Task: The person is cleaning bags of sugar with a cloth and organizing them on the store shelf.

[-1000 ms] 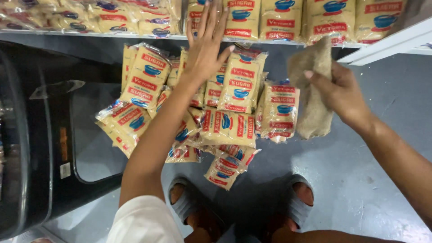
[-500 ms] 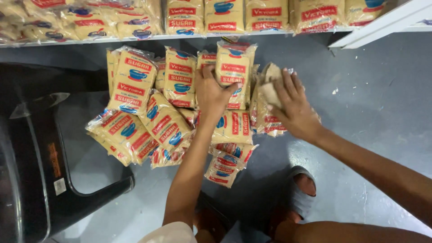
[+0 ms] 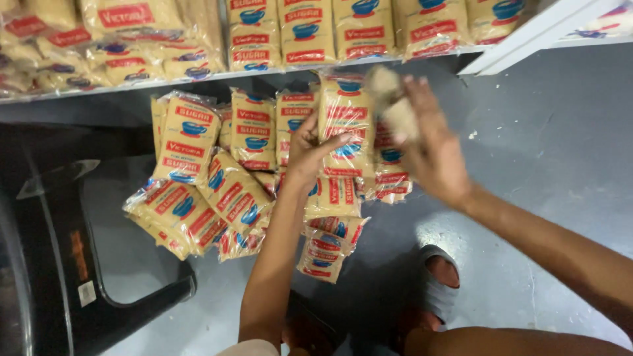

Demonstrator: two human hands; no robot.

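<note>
A heap of clear-wrapped yellow packets with red and blue labels lies on the grey floor below a shelf. My left hand grips the lower left side of one packet, which stands upright at the top of the heap. My right hand is just to the right of that packet. It clutches a crumpled brown cloth pressed near the packet's upper right corner. The cloth and the right hand are blurred.
A white shelf along the top carries rows of the same packets. A black plastic stool stands at the left. My foot in a grey sandal rests on the floor below the heap.
My left hand came down from the shelf edge to the heap and took hold of one packet. My right hand brought the brown cloth leftward against that packet.
</note>
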